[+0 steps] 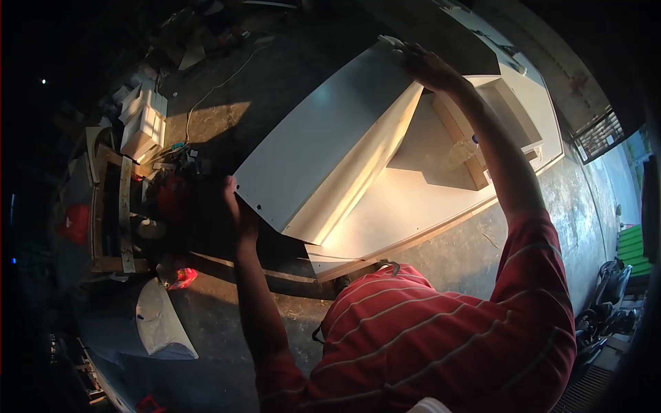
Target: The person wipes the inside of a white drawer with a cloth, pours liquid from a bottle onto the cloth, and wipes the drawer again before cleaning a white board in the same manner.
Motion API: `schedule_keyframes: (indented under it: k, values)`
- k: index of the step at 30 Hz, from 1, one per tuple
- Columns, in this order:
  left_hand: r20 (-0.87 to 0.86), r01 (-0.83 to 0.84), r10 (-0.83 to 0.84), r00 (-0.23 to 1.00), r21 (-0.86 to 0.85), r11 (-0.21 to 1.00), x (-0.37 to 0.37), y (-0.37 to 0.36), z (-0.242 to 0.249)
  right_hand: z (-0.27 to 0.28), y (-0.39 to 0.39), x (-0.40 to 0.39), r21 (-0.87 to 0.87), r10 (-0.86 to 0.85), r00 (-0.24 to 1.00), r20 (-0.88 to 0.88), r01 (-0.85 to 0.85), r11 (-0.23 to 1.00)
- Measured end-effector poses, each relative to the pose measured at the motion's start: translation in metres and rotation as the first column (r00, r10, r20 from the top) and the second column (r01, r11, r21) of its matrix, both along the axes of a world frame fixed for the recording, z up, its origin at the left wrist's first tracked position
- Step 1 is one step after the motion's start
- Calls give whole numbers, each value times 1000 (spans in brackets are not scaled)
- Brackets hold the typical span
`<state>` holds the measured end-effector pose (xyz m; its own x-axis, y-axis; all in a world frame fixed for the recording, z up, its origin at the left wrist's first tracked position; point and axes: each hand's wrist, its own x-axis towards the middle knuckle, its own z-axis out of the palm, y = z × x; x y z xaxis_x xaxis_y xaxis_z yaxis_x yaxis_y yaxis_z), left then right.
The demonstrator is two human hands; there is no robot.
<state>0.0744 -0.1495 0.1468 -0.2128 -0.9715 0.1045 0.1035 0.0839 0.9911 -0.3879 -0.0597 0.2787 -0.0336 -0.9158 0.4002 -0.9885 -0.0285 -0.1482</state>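
Tilted white panel [313, 134]: left hand [238, 210] clamped on left corner, right hand [422, 66] clamped on far corner. Two-handed hold.

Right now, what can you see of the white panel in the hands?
White panel: broad, smooth, flat-looking face, small dark holes near one end; material unclear. Tilted above a larger white board; a sunlit strip runs along its near side. Left hand at its near-left corner, right hand at the far end.
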Motion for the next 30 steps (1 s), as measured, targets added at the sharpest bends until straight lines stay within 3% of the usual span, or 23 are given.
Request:
schedule_keyframes:
  k: [1,2,3,4,5,7,9,11,13,15,18,19,20,21,22,25,27,28,29,30]
  values:
    - [2,10,-10,1000,1,1000,-1,-1,1,5,8,12,65,-109,993,-47,112,992]
    - [5,22,-22,1000,3,1000,-2,-1,2,-1,6,21,230,-50,945,-323,130,964]
    - [10,35,-35,999,7,999,-3,-1,2,-29,8,31,-195,183,916,-357,-265,944]
    - [9,41,-41,999,8,999,-4,0,2,-9,34,89,-179,200,966,-163,-228,957]
    - [20,37,-37,999,6,999,-3,2,1,-17,40,121,-348,255,957,-139,-288,892]
    - [30,43,-43,999,3,999,-5,6,6,-21,60,168,-420,341,940,-28,-320,849]
    - [9,126,-127,992,89,988,-7,13,15,-24,63,152,-423,370,929,-24,-344,838]
    - [-60,167,-160,985,139,976,-9,14,22,-32,52,106,-502,233,970,-67,-235,832]
    - [-139,205,-182,974,179,962,-5,3,15,-42,38,26,-481,-70,926,-371,-127,868]
    - [-101,197,-188,977,91,976,7,-18,-12,-42,28,-37,-538,-209,907,-367,-24,842]
    - [-67,189,-184,981,73,979,2,-11,-12,-23,24,-26,-521,-277,897,-343,63,851]
    - [-58,190,-186,981,69,979,0,-9,-10,-16,25,3,-406,-296,876,-382,129,905]
    - [-49,190,-187,981,67,979,-1,-7,-10,-24,20,27,-480,-138,953,-270,-8,877]
    - [-43,192,-190,981,65,979,-2,-5,-10,-17,30,68,-402,-10,948,-317,-125,907]
    - [-36,194,-192,981,63,979,-3,-5,-11,-16,39,108,-460,99,987,-125,-146,876]
    - [-32,229,-227,973,91,969,-5,-3,-9,-15,48,133,-449,305,949,-75,-305,840]
    - [-48,255,-251,967,117,960,-6,-4,-9,-19,33,84,-406,117,978,-172,-179,896]
    - [-51,242,-238,970,114,963,-4,-4,-12,-20,24,43,-350,0,935,-355,-132,928]
    - [101,215,-209,973,-59,975,-3,-4,-18,-17,17,10,-305,-103,841,-530,-76,949]
    - [245,203,-146,959,-229,952,-3,-2,-21,-3,11,4,-219,-271,877,-397,196,956]
